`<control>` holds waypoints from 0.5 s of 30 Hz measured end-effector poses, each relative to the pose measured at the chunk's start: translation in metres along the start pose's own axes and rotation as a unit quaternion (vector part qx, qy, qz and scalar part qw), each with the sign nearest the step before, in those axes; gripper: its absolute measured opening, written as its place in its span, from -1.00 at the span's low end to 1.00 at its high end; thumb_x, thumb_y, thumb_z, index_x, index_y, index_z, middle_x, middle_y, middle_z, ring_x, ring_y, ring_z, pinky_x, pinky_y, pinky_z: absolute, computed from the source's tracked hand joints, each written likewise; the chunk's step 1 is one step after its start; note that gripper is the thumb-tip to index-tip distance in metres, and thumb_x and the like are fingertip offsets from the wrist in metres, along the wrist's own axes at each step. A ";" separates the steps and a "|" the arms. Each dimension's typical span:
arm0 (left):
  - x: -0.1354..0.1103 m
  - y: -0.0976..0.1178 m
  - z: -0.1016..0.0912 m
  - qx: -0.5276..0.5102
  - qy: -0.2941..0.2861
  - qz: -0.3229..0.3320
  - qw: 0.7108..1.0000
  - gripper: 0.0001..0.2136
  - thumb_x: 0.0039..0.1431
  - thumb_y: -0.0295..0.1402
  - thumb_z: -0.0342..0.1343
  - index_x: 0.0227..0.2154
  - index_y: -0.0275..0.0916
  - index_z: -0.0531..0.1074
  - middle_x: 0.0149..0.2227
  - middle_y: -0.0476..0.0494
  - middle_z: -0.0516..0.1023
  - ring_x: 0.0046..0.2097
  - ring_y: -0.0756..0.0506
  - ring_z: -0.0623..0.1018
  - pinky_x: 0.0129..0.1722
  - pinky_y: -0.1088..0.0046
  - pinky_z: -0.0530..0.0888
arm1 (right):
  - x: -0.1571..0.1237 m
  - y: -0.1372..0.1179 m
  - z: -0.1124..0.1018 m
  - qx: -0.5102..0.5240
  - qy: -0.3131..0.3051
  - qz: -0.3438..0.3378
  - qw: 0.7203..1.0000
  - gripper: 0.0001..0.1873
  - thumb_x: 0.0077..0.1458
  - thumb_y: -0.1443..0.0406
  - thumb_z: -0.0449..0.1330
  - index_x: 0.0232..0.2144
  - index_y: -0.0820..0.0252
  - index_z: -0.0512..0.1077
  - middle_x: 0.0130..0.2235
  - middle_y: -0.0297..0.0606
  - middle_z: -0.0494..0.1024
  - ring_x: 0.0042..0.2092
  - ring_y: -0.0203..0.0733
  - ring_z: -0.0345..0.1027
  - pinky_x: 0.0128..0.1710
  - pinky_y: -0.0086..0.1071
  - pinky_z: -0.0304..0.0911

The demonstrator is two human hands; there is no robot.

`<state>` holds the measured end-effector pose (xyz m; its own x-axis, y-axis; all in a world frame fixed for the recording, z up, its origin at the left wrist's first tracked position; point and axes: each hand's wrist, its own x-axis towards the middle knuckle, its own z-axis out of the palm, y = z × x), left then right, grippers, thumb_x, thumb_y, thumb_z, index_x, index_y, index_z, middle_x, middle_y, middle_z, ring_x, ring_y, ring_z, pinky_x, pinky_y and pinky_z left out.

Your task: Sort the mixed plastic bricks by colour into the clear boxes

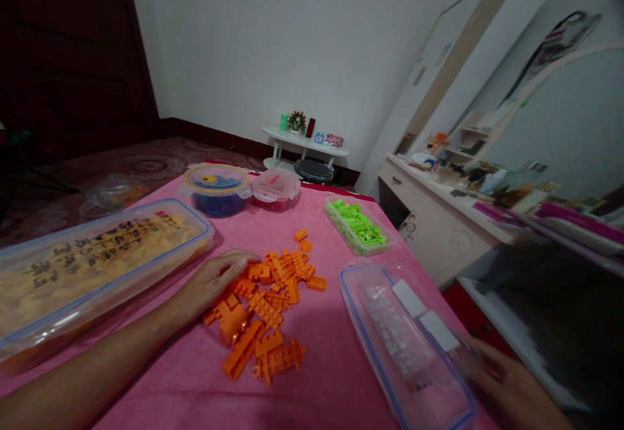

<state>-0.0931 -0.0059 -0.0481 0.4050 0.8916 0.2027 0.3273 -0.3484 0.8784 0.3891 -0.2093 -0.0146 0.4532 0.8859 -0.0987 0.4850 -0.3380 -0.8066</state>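
Observation:
My left hand [221,277] lies at the left edge of a loose pile of orange toy building bricks [266,308]. Its fingers stretch out over the bricks, and some fingertips are hidden. On the right side of the pink cloth is a clear plastic lid [390,332] with a blue seal and white side clips; I cannot tell whether a box lies under it. By the lid's right edge my right hand [492,368] is smeared by motion, so its fingers and grip do not show clearly.
A long lidded box of yellowish pieces [102,254] stands left. Behind are a round tub with blue contents [219,202] and a small reddish box [275,189]. An open box of green bricks [358,225] stands back right. A dressing table [439,215] is beyond.

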 end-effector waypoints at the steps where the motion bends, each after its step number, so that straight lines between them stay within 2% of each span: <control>1: 0.000 0.001 0.000 0.000 0.000 0.001 1.000 -0.60 0.22 -0.09 -0.14 -0.15 -0.18 0.51 -0.03 -0.14 0.50 0.03 -0.16 0.44 0.13 0.27 0.29 | 0.008 -0.004 -0.009 0.017 -0.009 0.024 1.000 -0.56 -0.15 0.10 0.28 -0.19 0.18 0.52 -0.09 -0.09 0.54 -0.05 0.09 0.42 -0.14 -0.26 0.41; 4: 0.000 0.002 -0.001 -0.001 0.004 0.002 1.000 -0.59 0.21 -0.08 -0.14 -0.15 -0.18 0.52 -0.05 -0.14 0.51 0.02 -0.17 0.45 0.13 0.25 0.29 | 0.046 -0.030 -0.022 0.065 0.023 0.085 0.994 -0.62 -0.15 0.18 0.30 -0.22 0.16 0.50 -0.09 -0.09 0.55 -0.07 0.04 0.44 -0.18 -0.31 0.42; 6: 0.000 0.003 -0.001 -0.003 0.005 0.001 1.000 -0.60 0.21 -0.08 -0.13 -0.14 -0.18 0.51 -0.04 -0.14 0.51 0.02 -0.18 0.45 0.13 0.24 0.29 | 0.079 -0.054 -0.016 0.116 0.007 0.101 0.988 -0.65 -0.09 0.25 0.27 -0.18 0.19 0.44 -0.06 -0.05 0.52 -0.06 0.00 0.43 -0.20 -0.32 0.43; 8: 0.000 0.001 -0.001 -0.008 0.007 0.000 1.000 -0.60 0.22 -0.09 -0.13 -0.14 -0.17 0.51 -0.03 -0.14 0.50 0.03 -0.17 0.44 0.13 0.24 0.28 | 0.114 -0.077 0.000 0.159 -0.024 0.111 0.981 -0.72 0.00 0.27 0.20 -0.19 0.25 0.38 -0.11 0.03 0.53 -0.15 -0.04 0.48 -0.24 -0.29 0.43; 10: 0.000 -0.001 -0.001 -0.016 0.012 0.001 1.000 -0.61 0.23 -0.10 -0.14 -0.13 -0.17 0.50 -0.02 -0.14 0.49 0.04 -0.16 0.43 0.14 0.25 0.27 | 0.148 -0.095 0.019 0.159 -0.055 0.125 0.978 -0.77 0.05 0.28 0.17 -0.22 0.27 0.34 -0.20 0.03 0.55 -0.25 -0.09 0.51 -0.29 -0.29 0.43; 13: -0.001 -0.003 0.000 -0.028 0.016 0.004 0.999 -0.62 0.24 -0.12 -0.15 -0.13 -0.17 0.50 -0.02 -0.15 0.49 0.04 -0.16 0.43 0.15 0.25 0.27 | 0.185 -0.110 0.046 0.107 -0.087 0.138 0.981 -0.85 0.07 0.30 0.16 -0.31 0.28 0.31 -0.34 -0.07 0.54 -0.38 -0.18 0.50 -0.39 -0.37 0.41; 15: -0.001 -0.004 0.000 -0.033 0.019 0.004 0.999 -0.62 0.24 -0.12 -0.14 -0.13 -0.18 0.50 -0.02 -0.16 0.49 0.03 -0.15 0.43 0.13 0.27 0.28 | 0.201 -0.113 0.059 0.062 -0.095 0.143 0.983 -0.89 0.06 0.33 0.15 -0.38 0.31 0.33 -0.45 -0.08 0.52 -0.48 -0.22 0.46 -0.50 -0.43 0.38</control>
<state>-0.0949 -0.0055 -0.0513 0.3751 0.8992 0.2252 0.2671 -0.3375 0.9027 0.3817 0.0251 0.0222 0.4049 0.8074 -0.4291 0.2584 -0.5512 -0.7933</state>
